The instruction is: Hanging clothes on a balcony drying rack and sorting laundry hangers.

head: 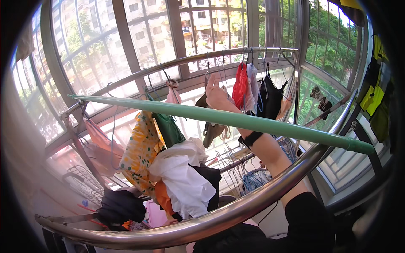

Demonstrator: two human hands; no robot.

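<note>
My right hand is raised behind the green pole, fingers pointing up, beside a grey-brown garment on a hanger. Whether it grips the hanger or cloth is not clear. A black band circles that wrist. Just right of the hand hang a red garment and black straps and tops. Low in the middle, a small patch of skin, seemingly my left hand, shows under a bundle of white cloth with orange and black cloth; its grip is hidden. A yellow-patterned garment and a green one hang left of the bundle.
A curved metal rail crosses close in front of me. The rear rail holds hangers before barred windows. Empty wire hangers crowd a lower bar. Black cloth lies at lower left; yellow-and-black items hang at right.
</note>
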